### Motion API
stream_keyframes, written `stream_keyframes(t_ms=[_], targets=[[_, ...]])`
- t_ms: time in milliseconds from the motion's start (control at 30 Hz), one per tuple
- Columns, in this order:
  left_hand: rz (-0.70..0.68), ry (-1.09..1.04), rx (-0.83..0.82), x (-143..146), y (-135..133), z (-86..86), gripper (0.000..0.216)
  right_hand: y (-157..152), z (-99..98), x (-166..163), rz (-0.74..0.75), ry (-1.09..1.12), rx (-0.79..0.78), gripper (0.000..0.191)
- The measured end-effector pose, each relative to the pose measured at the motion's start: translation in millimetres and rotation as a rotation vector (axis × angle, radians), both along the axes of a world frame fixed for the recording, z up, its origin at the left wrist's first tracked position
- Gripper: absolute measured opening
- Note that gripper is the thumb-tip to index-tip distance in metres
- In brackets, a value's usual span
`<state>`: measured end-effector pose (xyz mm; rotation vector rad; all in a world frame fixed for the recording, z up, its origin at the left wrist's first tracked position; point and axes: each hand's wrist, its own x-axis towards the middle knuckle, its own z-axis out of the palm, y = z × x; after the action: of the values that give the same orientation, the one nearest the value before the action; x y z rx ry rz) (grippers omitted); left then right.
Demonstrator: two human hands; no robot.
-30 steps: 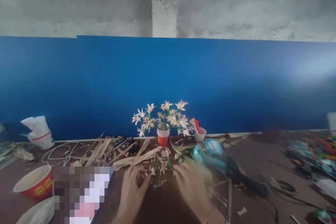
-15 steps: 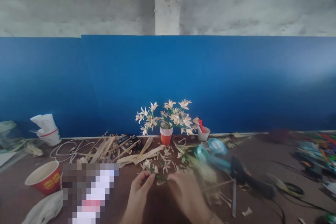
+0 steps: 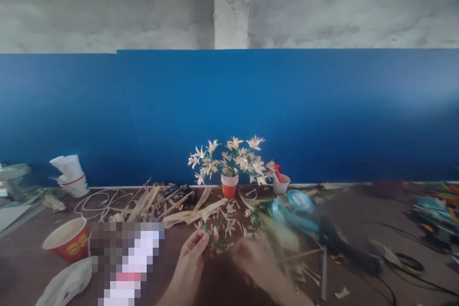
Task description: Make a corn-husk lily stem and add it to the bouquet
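Note:
My left hand (image 3: 191, 253) is closed in a pinch, thumb against fingers, on a thin green stem (image 3: 211, 239). A small pale artificial flower (image 3: 205, 217) stands just above the fingertips, apparently on this stem. The green strand runs down and right towards my right hand (image 3: 253, 260), which is smeared by motion, so its fingers and anything in them cannot be made out. Beyond both hands, several loose cream flowers (image 3: 229, 227) lie on the brown table (image 3: 215, 282). Behind those stands a red and white paper cup (image 3: 229, 186) holding a bunch of cream flowers (image 3: 244, 160) on green stems.
Dried husk strips (image 3: 143, 203) lie left of centre. At the left are a red paper bowl (image 3: 68, 241) and a white cup (image 3: 74, 185). To the right lie blue-green tape rolls (image 3: 300, 202), a dark tool with a cord (image 3: 346, 248) and a metal strip (image 3: 324, 272).
The view has shifted slightly, so things appear further right. A flower now shows upright above my left fingertips. My right hand has turned and is more blurred.

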<state>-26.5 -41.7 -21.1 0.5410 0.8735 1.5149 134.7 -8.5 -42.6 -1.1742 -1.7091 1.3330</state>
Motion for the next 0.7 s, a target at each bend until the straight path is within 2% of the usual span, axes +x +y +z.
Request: stream_keyframes(t_ms=[133,267,367,533,700], targets=[[-0.012,0.040,0.009,1,1,-3.8,0.020,-4,-2.3,-4,-0.011,0.049,-0.044,0.009],[0.056,-0.019,-0.024,-6,5,-5.4,0.021,-7,1.0,-3,0.087,0.097,-0.146,0.017],[0.029,-0.077,-0.080,-12,3,-1.7,0.025,-6,4.4,0,0.133,0.141,-0.142,0.027],[-0.241,-0.060,-0.217,-4,-7,-1.1,0.021,-5,6.4,-3,0.028,0.227,-0.022,0.030],[-0.539,0.051,-0.226,12,-5,-25.4,0.028,-8,9.6,-8,-0.013,0.258,-0.042,0.025]])
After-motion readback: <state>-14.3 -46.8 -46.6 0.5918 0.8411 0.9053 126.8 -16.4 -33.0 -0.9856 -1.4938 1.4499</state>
